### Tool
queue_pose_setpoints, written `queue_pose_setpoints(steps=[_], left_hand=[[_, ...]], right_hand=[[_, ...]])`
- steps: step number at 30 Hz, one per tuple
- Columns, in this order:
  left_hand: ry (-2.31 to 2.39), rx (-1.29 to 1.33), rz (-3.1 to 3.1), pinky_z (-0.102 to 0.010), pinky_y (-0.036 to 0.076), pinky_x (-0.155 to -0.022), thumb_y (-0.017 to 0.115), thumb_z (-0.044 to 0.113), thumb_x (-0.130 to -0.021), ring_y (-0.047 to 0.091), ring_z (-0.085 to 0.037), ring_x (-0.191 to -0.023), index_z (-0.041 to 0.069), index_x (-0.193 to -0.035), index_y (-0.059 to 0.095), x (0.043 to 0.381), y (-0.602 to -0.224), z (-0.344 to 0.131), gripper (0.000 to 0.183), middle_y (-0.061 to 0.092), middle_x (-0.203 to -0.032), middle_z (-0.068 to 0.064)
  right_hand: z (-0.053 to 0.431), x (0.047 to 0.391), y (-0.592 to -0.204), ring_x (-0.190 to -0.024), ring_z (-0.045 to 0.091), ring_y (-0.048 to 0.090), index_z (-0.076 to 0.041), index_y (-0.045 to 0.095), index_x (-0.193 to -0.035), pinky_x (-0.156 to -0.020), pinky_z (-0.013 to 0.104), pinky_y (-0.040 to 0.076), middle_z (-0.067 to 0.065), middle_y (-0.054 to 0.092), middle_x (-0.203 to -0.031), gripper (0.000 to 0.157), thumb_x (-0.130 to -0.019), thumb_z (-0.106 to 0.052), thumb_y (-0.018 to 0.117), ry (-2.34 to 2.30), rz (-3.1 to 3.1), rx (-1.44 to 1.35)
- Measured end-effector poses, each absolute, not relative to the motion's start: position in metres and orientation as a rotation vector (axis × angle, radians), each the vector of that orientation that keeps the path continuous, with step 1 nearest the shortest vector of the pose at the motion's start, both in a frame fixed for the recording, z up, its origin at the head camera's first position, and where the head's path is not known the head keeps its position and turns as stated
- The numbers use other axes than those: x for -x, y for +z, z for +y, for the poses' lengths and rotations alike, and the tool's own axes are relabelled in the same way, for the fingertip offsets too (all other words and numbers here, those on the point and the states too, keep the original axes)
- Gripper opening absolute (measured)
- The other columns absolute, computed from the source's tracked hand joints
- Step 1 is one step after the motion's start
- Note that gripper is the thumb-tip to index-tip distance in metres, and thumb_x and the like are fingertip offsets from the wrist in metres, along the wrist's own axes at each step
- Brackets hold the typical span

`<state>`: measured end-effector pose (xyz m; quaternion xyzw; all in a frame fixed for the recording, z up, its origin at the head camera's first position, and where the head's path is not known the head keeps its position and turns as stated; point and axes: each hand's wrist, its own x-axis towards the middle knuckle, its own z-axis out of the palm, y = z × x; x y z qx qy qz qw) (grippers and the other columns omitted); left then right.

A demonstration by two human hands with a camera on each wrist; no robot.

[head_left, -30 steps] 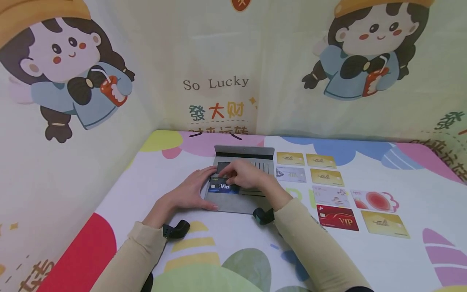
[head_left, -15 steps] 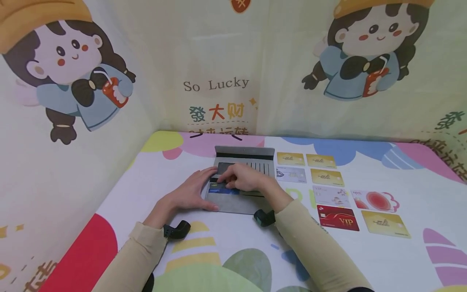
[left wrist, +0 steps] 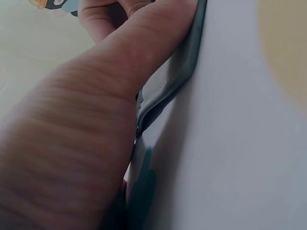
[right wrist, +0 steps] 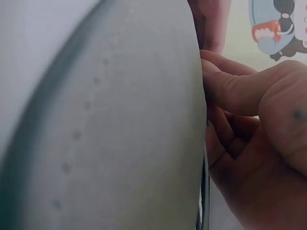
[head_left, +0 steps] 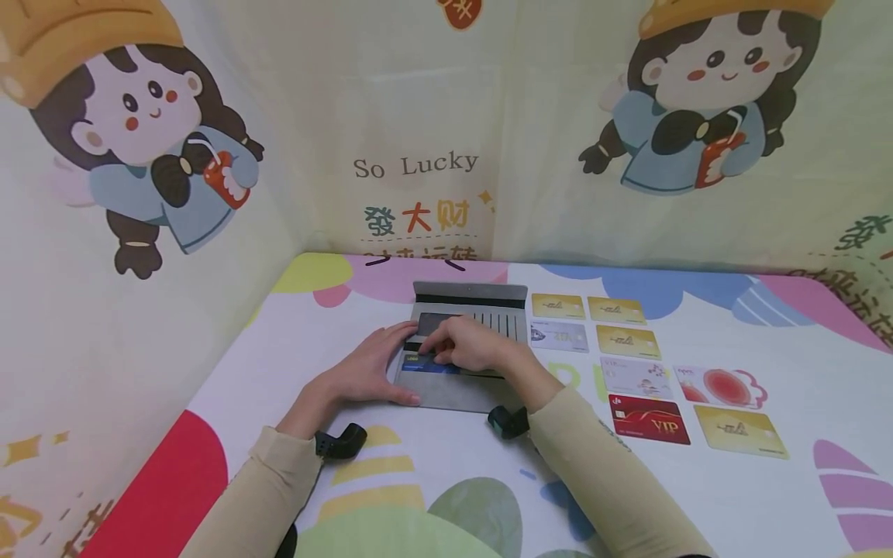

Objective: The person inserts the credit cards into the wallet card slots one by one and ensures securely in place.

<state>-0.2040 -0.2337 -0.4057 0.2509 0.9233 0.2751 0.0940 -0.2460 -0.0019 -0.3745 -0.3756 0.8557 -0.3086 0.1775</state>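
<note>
A grey card wallet [head_left: 446, 394] lies opened out on the table. My left hand [head_left: 366, 364] holds its left side, with the thumb on the near left corner and the fingertips farther up that edge. My right hand [head_left: 470, 343] has its index finger and thumb at the top edge of a blue card [head_left: 418, 364], whose lower part is hidden in a slot. Above it, a dark card [head_left: 431, 322] shows in the wallet. The stitched wallet edge [left wrist: 163, 91] sits under my thumb in the left wrist view. In the right wrist view the wallet [right wrist: 134, 120] hides some fingertips.
Right of the wallet lie several cards in loose rows, among them gold cards [head_left: 628, 341], a silver VIP card [head_left: 560, 336], a red VIP card [head_left: 649, 419] and a pink-and-white card [head_left: 720, 386]. A printed cloth wall [head_left: 418, 101] rises behind the table.
The blue card has slid toward me, deeper into its slot; its large lettering is now hidden. My right fingers moved down with it. My left hand keeps its place on the wallet.
</note>
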Motion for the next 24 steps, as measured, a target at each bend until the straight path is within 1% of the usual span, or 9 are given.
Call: queue_pose_setpoints(steps=[2,5,7,9,14,17,24], left_hand=[[0.814,-0.745,2.741,-0.056,0.022,-0.118,0.082,0.062,-0.072,0.022,-0.031,-0.148,0.011,-0.160,0.025,0.204,-0.406,-0.233,0.117,0.024,-0.165,-0.006],[0.818,-0.742,2.742,-0.056,0.022,-0.118,0.083,0.062,-0.072,0.022,-0.031,-0.148,0.011,-0.160,0.025,0.204,-0.406,-0.233,0.117,0.024,-0.165,-0.006],[0.824,-0.743,2.743,-0.056,0.022,-0.117,0.083,0.061,-0.072,0.023,-0.031,-0.148,0.010,-0.160,0.025,0.203,-0.405,-0.233,0.117,0.025,-0.164,-0.007],[0.830,-0.746,2.743,-0.057,0.023,-0.117,0.083,0.061,-0.072,0.023,-0.032,-0.147,0.009,-0.160,0.026,0.202,-0.406,-0.233,0.117,0.025,-0.164,-0.008],[0.832,-0.725,2.739,-0.056,0.022,-0.118,0.083,0.062,-0.071,0.023,-0.031,-0.148,0.010,-0.160,0.026,0.200,-0.407,-0.234,0.118,0.025,-0.164,-0.007],[0.821,-0.709,2.735,-0.054,0.022,-0.118,0.083,0.063,-0.071,0.022,-0.029,-0.148,0.013,-0.160,0.025,0.200,-0.408,-0.233,0.118,0.024,-0.165,-0.004],[0.823,-0.710,2.745,-0.055,0.023,-0.118,0.084,0.062,-0.070,0.023,-0.029,-0.148,0.012,-0.160,0.026,0.201,-0.407,-0.233,0.118,0.025,-0.164,-0.005]], right_hand=[[-0.002,0.244,-0.373,-0.084,0.016,0.055,-0.009,0.076,-0.119,-0.076,0.029,0.047,0.001,0.062,-0.093,0.027,-0.097,0.001,0.064,-0.848,2.441,1.071],[-0.003,0.241,-0.373,-0.091,0.015,0.058,-0.010,0.076,-0.119,-0.085,0.032,0.050,0.001,0.066,-0.102,0.029,-0.097,0.003,0.061,-0.807,2.466,1.108],[-0.004,0.240,-0.372,-0.097,0.015,0.059,-0.011,0.076,-0.119,-0.093,0.034,0.050,0.001,0.067,-0.107,0.031,-0.097,0.004,0.060,-0.795,2.470,1.124],[-0.004,0.238,-0.372,-0.100,0.015,0.059,-0.012,0.076,-0.120,-0.097,0.035,0.049,0.000,0.068,-0.108,0.032,-0.097,0.004,0.060,-0.792,2.468,1.122],[-0.004,0.236,-0.374,-0.100,0.015,0.059,-0.013,0.076,-0.120,-0.099,0.036,0.048,-0.001,0.067,-0.108,0.032,-0.098,0.003,0.060,-0.799,2.458,1.104],[-0.004,0.235,-0.374,-0.101,0.014,0.059,-0.012,0.076,-0.120,-0.098,0.035,0.049,0.000,0.068,-0.108,0.032,-0.098,0.003,0.060,-0.796,2.460,1.116],[-0.003,0.235,-0.372,-0.101,0.014,0.060,-0.012,0.076,-0.119,-0.098,0.034,0.050,0.001,0.069,-0.110,0.032,-0.097,0.005,0.060,-0.794,2.478,1.135]])
